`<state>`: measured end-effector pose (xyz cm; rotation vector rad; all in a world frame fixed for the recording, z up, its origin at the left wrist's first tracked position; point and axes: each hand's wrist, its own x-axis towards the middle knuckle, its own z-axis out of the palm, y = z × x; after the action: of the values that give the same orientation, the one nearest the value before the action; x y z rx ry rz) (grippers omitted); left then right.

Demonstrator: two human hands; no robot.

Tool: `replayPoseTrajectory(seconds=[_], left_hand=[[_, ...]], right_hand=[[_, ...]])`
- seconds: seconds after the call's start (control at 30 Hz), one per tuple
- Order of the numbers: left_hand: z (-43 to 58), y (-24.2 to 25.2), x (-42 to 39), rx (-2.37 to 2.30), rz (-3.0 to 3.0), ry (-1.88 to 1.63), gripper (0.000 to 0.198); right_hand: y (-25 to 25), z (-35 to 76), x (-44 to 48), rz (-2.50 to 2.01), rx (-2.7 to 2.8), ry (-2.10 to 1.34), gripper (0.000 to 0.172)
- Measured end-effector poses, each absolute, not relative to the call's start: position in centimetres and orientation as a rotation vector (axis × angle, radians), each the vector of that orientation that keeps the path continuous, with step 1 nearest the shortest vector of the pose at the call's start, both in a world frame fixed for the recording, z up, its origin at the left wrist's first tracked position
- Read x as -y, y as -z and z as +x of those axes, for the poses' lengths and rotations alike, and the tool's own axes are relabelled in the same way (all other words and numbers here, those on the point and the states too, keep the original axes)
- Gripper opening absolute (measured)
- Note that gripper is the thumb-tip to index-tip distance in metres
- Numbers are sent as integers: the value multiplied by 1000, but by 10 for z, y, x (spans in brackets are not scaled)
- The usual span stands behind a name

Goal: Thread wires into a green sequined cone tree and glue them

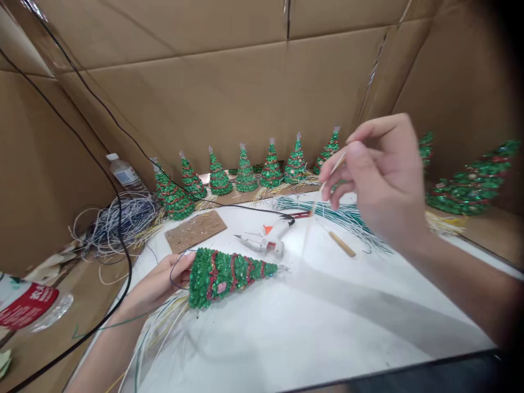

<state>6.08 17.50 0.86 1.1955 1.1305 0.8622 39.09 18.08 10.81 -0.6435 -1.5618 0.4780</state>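
Left hand (166,277) gripped the green tree (229,275) by its base near the white tabletop's (335,327) left edge, right hand (382,188) pinching a pale strand (338,162) that a careless sweep could snag on the awl (342,244).

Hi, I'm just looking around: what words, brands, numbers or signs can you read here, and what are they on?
None can be read with certainty.
Red-labelled bottle: large white characters, tilted and blurred, with smaller lines too small to read.
Clear bottle: label print too small to read.
Glue gun: small markings, unreadable.
Green tree in the left hand: a pink patch, no readable lettering.
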Motion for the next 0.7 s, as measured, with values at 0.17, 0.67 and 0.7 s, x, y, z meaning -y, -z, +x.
replayPoseTrajectory(seconds=[0.17,0.67,0.7], left_hand=[[46,-6,-179,-1075,1183,-732,37],[27,-16,-177,-1292,1676,-1225,37],[26,-19,-172,-1191,1801,-1237,36]], right_hand=[[-93,359,-181,-583,1575,-685,15],[-59,341,-157,-661,1583,-638,31],[-59,341,-155,-670,1577,-669,33]])
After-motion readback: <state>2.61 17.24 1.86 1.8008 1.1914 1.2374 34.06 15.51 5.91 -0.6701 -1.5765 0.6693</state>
